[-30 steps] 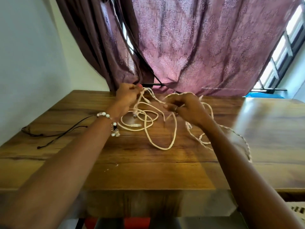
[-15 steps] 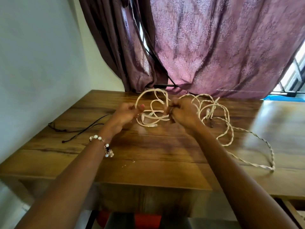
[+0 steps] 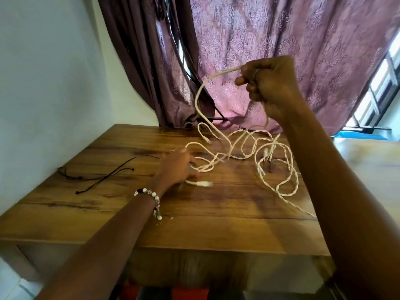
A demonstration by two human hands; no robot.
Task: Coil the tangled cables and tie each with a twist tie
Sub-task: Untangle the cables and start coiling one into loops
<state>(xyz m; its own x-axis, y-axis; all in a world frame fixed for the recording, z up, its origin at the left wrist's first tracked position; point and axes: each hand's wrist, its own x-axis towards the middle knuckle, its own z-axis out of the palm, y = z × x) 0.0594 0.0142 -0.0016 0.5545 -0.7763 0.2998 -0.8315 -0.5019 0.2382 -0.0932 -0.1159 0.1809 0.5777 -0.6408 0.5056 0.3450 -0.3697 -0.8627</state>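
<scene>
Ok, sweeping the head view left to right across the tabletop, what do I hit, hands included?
Thin black cord lying loose on the wooden table → left hand down on the cream cables, beaded bracelet on its wrist → tangled cream twisted cables → right hand raised, gripping one cream strand.

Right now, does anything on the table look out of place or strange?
Only the white cables: knotted together, one strand lifted by the right hand. Thin black ties lie apart, unused.

Two hands (image 3: pixel 271 83), one tangle of cream cables (image 3: pixel 255 152), two black ties (image 3: pixel 104 176), one table (image 3: pixel 216 213).
</scene>
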